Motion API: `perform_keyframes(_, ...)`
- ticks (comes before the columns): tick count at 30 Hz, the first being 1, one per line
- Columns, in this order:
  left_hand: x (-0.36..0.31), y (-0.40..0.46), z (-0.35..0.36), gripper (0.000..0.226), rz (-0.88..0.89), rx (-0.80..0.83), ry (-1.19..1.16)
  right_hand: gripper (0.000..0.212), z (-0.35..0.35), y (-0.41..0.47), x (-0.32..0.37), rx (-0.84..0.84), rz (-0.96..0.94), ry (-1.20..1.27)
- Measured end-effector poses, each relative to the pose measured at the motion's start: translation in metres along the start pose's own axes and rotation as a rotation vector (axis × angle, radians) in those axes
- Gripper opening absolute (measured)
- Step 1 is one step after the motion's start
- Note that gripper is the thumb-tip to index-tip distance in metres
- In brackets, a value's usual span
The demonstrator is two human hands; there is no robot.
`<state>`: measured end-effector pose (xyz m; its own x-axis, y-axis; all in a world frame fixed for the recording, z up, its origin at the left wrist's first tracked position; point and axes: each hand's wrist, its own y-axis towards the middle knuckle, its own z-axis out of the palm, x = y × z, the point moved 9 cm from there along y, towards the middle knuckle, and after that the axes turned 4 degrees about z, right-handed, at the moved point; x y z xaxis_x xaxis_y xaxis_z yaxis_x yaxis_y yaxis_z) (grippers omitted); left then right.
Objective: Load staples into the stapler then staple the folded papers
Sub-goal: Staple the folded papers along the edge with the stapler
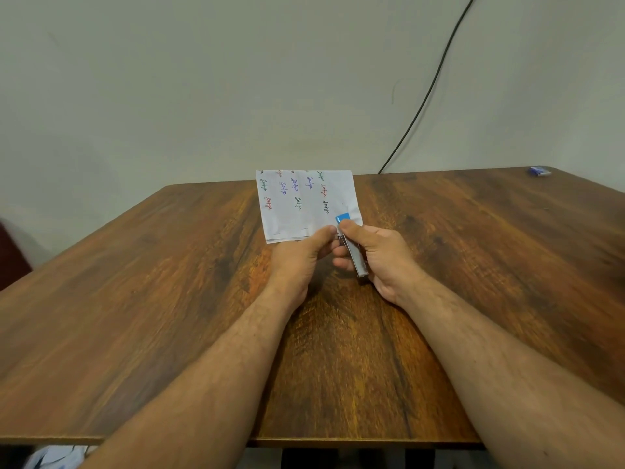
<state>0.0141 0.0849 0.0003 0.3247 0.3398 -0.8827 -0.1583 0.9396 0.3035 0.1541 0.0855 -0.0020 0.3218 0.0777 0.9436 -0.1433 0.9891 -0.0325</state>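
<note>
- Gripping the stapler [355,257] is my right hand [382,255], fingers curled round its silver body, thumb near the blue tip at centre frame.
- My left hand [302,255] pinches the lower edge of the folded papers [304,206], thumb on top, just beside the stapler's nose.
- The stapler's mouth seems to sit over the papers' lower right corner; I cannot tell whether it has bitten yet.
- Risk, as I judge it: the layers could fan apart or slip if my pinch loosens, so the staple misses some sheets.
- A small blue box [540,171], possibly the staple box, lies at the table's [135,299] upper right corner; its contents are too small to read.
</note>
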Motion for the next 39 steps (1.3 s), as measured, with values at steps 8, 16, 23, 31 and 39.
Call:
perform_keyframes(8,0.003,0.001,-0.001,0.039,-0.015,-0.015,0.005,0.024,-0.001,0.002,-0.001,0.013,-0.005,0.038)
perform_keyframes(16,0.003,-0.002,0.000,0.041,-0.053,-0.026,-0.043,0.025,-0.008,0.010,-0.005,0.012,-0.009,0.026)
perform_keyframes(23,-0.001,-0.007,0.001,0.038,-0.053,-0.056,-0.012,0.037,-0.015,0.018,-0.007,-0.013,-0.031,0.084)
perform_keyframes(31,-0.020,-0.031,0.005,0.048,-0.182,0.044,0.714,0.017,-0.038,0.024,-0.008,-0.244,-0.080,0.090)
perform_keyframes(39,-0.065,-0.035,0.036,0.030,0.321,0.071,1.050,0.018,-0.026,0.020,-0.010,-0.111,-0.073,-0.095)
